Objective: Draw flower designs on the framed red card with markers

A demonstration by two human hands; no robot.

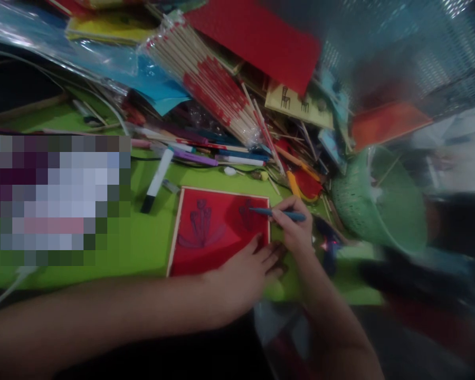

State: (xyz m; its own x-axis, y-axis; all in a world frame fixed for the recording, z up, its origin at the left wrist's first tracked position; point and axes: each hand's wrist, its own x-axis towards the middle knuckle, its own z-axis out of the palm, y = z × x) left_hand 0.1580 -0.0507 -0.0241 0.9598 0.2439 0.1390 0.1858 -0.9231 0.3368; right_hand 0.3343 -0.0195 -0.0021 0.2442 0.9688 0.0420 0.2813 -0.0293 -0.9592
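I have the right hand (298, 227) closed in a writing grip on a blue pen (260, 211), its tip at the right part of a red panel (225, 208). The left hand (251, 274) lies palm down over the panel's near right corner, fingers loosely spread, and I see nothing held in it. The panel sits toward the near edge of the green tabletop (150, 264), its light rim showing on the left, far and right sides; the left forearm hides its near side. I can make out a dark, flower-like drawing (200, 227) on its left half and a smaller, dimmer one (244, 214) by the pen tip. Just left of the panel's far left corner lies a white marker (158, 179) with a black end. Toward the tabletop's far edge I see a bundle of sticks (206, 74) in clear wrapping and a red sheet (261, 39); at its right edge stands a green basket (344, 206)
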